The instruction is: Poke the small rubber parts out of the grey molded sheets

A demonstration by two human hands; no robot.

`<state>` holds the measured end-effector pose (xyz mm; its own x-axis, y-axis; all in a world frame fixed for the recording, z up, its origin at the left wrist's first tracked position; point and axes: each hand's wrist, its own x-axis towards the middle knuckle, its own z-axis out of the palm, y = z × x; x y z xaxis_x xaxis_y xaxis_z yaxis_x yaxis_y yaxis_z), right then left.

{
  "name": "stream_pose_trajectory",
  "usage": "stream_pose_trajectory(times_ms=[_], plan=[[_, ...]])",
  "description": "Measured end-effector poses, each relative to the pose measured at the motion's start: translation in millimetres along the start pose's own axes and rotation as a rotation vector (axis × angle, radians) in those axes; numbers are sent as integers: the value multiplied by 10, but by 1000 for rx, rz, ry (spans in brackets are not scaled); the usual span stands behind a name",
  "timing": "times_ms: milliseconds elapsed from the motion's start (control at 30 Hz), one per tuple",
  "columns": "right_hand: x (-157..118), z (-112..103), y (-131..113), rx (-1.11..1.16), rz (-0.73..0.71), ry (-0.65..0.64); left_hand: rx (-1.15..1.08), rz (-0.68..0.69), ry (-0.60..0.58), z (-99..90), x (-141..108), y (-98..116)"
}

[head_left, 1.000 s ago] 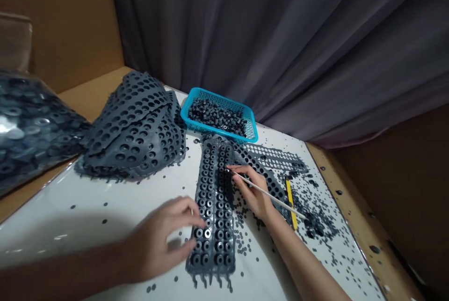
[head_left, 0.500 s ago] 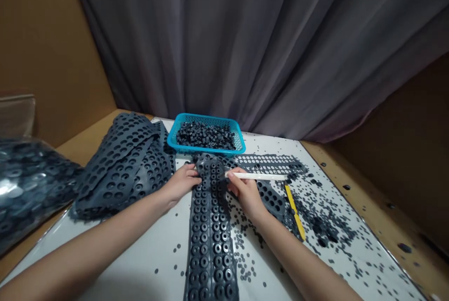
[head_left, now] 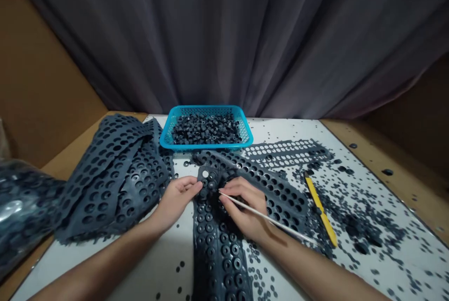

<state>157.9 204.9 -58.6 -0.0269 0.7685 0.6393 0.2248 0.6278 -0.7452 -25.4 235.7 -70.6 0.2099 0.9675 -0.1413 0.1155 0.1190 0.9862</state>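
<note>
A long black rubber sheet (head_left: 224, 249) with rows of moulded ring-shaped parts runs toward me across the white table. My left hand (head_left: 179, 198) pinches the left edge of its far end between thumb and fingers. One round hole near that end shows white through it. In my right hand (head_left: 245, 205) is a slim white stick (head_left: 277, 223), gripped like a pen, its tip against the rings at the sheet's far end. The stick slants back over my right wrist. Fingers of the right hand partly cover the sheet.
Behind the sheet stands a blue basket (head_left: 206, 147) of small black rubber parts. Punched sheets (head_left: 105, 170) are heaped at left, beside a clear bag (head_left: 24, 207) of parts. A perforated strip (head_left: 284, 191), a yellow cutter (head_left: 321, 212) and scattered black discs (head_left: 354, 221) lie right.
My right hand has turned the white stick from nearly level to slanting, its tip now on the sheet. The left hand's fingers have closed at the sheet's edge. The view has shifted.
</note>
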Motion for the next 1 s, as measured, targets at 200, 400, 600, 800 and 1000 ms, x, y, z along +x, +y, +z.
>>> stream_pose_trajectory(times_ms=[200, 400, 600, 800, 1000], plan=[[-10, -38, 7, -57, -126, -97, -6, -50, 0, 49, -7, 14], [-44, -49, 91, -114, -198, -219, 4, -30, 41, 68, -1, 52], [-7, -9, 134, 60, 62, -239, -225, -115, 10, 12, -2, -15], [22, -31, 171, 258, 315, -193, -422, -122, -101, 6, -53, -16], [35, -30, 184, 411, 523, -141, -292, -136, -23, 22, -27, -3]])
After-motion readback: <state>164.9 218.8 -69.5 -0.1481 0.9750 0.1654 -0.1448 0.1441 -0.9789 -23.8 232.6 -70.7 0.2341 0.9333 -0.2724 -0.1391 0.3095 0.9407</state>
